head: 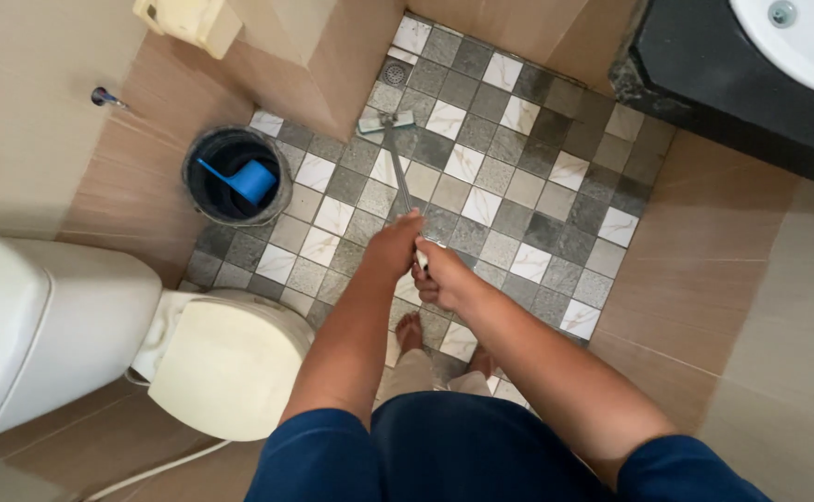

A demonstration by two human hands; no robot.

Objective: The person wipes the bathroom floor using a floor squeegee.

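Both of my hands grip the thin metal handle (pixel 399 181) of a floor scrubber. My left hand (pixel 394 245) holds it higher toward the head, and my right hand (pixel 441 279) holds the handle's near end just below. The scrubber's flat pale head (pixel 386 122) rests on the checkered tile floor (pixel 509 177) near the far wall, beside a round floor drain (pixel 395 72). My bare feet (pixel 410 331) stand on the tiles under my arms.
A white toilet (pixel 100 325) with its lid down stands at the left. A dark bucket (pixel 237 177) holding a blue scoop (pixel 244 179) sits beside it. A black counter (pixel 732 93) with a white basin (pixel 802 42) is at the upper right.
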